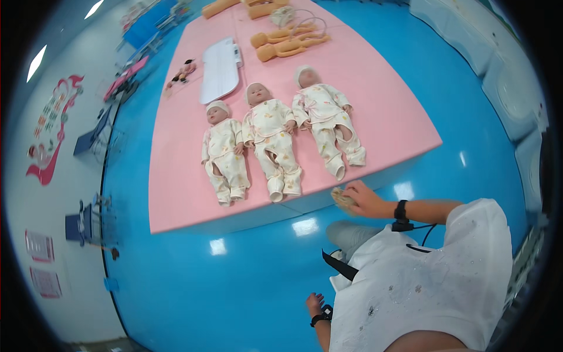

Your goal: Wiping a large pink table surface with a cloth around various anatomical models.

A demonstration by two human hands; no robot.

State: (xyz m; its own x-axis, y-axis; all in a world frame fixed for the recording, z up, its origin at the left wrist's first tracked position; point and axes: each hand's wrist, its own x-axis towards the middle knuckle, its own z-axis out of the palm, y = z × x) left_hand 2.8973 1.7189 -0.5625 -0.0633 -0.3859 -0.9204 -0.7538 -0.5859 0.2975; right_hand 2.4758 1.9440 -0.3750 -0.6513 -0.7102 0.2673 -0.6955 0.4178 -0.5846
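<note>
My right hand [367,200] holds a small beige crumpled item [342,198], perhaps cloth, just off the near edge of a pink-topped table [387,127]. My left hand [314,302] hangs low over the blue floor, its fingers slightly apart and nothing visible in it. Three baby dolls lie face up side by side: a left doll [226,152], a middle doll [272,143] and a right doll [327,119]. Each wears a pale cap and a patterned cream top and trousers. The right doll's feet are nearest to my right hand.
A white baby scale [221,70] lies beyond the dolls, beside a small dark-and-pink item [182,74]. Farther back are two bare manikins [286,47], clear tubing [324,24] and tan body models [264,6]. Folding chairs [92,132] stand along the left wall; white basins [506,92] line the right.
</note>
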